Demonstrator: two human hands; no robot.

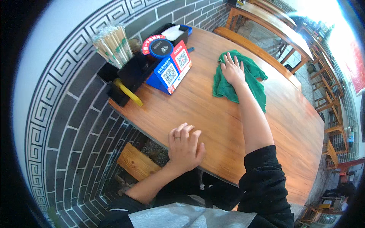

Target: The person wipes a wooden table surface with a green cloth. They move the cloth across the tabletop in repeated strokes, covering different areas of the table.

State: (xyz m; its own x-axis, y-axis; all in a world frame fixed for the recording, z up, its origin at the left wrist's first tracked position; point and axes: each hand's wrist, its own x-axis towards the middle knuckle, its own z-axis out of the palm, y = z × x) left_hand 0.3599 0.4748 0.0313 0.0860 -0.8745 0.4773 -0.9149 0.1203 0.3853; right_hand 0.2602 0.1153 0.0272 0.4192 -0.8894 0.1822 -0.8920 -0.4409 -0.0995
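Note:
A green cloth [253, 77] lies spread and wrinkled on the wooden tabletop [216, 122]. My right hand [233, 69] rests flat on it, palm down with the fingers spread, and the arm reaches far across the table. Closer to me, my left hand [185, 145] is at the table's near edge, palm down, fingers apart and slightly bent, with a ring on one finger. It holds nothing. Whether its fingertips touch the wood I cannot tell.
Along the brick wall [71, 122] stand a black caddy [131, 71] with wrapped chopsticks [112, 47], a yellow-handled item [128, 92], a payment-code stand [172, 68] and a black box of napkins [174, 32]. Wooden benches [256, 51] and another table [271, 22] lie beyond.

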